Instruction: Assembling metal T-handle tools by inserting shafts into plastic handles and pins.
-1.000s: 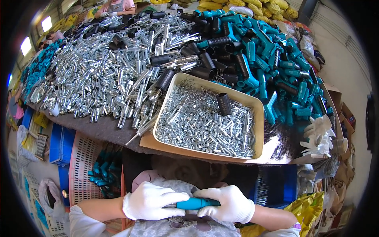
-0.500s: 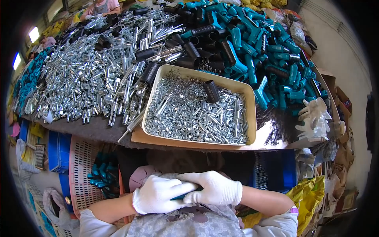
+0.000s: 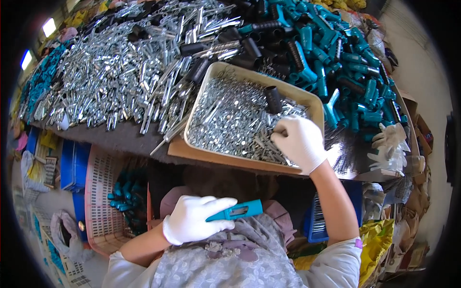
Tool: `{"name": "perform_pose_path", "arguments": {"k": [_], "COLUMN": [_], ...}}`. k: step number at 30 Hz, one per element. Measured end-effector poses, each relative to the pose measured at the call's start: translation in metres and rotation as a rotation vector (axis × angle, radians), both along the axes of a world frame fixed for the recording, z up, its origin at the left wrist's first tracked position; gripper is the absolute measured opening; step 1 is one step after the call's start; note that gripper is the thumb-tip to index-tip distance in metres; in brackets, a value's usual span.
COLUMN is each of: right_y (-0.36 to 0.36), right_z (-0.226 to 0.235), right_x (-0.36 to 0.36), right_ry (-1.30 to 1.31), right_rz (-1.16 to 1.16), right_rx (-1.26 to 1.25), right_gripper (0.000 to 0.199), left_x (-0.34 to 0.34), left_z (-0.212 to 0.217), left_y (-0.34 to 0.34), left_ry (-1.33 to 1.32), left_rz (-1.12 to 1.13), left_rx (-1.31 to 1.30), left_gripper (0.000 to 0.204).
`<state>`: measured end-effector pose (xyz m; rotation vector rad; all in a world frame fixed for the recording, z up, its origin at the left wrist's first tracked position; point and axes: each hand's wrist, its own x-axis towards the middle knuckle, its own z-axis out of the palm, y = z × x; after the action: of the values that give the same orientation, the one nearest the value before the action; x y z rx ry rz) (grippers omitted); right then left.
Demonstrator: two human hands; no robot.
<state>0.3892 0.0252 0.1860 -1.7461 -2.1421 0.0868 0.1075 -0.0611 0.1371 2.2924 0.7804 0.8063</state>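
In front of my lap, my left hand [image 3: 194, 219], in a white glove, grips a teal plastic tool handle [image 3: 248, 209]. The handle lies nearly level, its free end to the right, and a slot shows in its side. My right hand [image 3: 303, 143], also gloved, is over the right part of a cream tray [image 3: 249, 78], fingers curled down at the metal pieces. Whatever those fingertips hold is hidden. Small shiny pins and nuts [image 3: 225, 122] fill the tray, and a black sleeve [image 3: 273, 99] stands among them.
Metal rods and tubes [image 3: 110, 81] are heaped left of the tray, teal handles [image 3: 331, 57] behind and right. White gloves [image 3: 388, 146] lie at the table's right edge. Below are a pink basket [image 3: 103, 201] with teal parts and a blue bin [image 3: 319, 218].
My hands were together around a teal piece; now they are apart. The right hand has moved up and right to the tray, while the left keeps the handle. The view has shifted slightly.
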Motion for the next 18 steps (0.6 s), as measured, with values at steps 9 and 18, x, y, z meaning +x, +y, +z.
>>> {"name": "perform_pose_path", "arguments": {"k": [9,18], "right_y": [0.005,-0.032], "right_z": [-0.006,0.017], "right_x": [-0.004,-0.021], "right_ry": [-0.254,0.383], "right_rz": [0.043,0.178], "right_rx": [0.1,-0.048], "right_gripper": [0.014,0.008], "left_x": [0.001,-0.008], "left_z": [-0.009,-0.006], "left_y": [-0.002,-0.003], "left_ry": [0.041,0.107], "left_rz": [0.005,0.057], "left_rx": [-0.011,0.037], "left_gripper": [0.046,0.045]}}
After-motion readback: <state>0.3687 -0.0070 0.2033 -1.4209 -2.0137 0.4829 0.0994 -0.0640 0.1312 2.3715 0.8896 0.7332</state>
